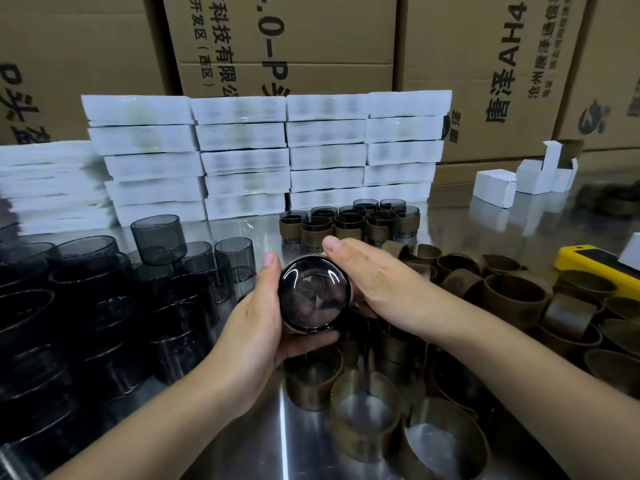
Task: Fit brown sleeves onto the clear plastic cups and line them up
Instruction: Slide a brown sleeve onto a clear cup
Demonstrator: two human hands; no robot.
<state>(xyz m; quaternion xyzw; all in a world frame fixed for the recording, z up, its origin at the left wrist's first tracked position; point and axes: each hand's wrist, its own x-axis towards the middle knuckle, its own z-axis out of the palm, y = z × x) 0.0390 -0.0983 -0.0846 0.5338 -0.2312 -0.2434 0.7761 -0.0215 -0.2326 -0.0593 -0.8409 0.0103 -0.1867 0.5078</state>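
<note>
L hand [254, 329] & R hand [362, 275] both grip one cup [313, 294], fingers curled round it, base twd cam, over steel table [242, 441].

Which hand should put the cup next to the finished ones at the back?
Probably the right hand: its thumb nearly reaches the sleeved cups, while the left hand sits nearer the bare cups. Both grip the cup now.
</note>
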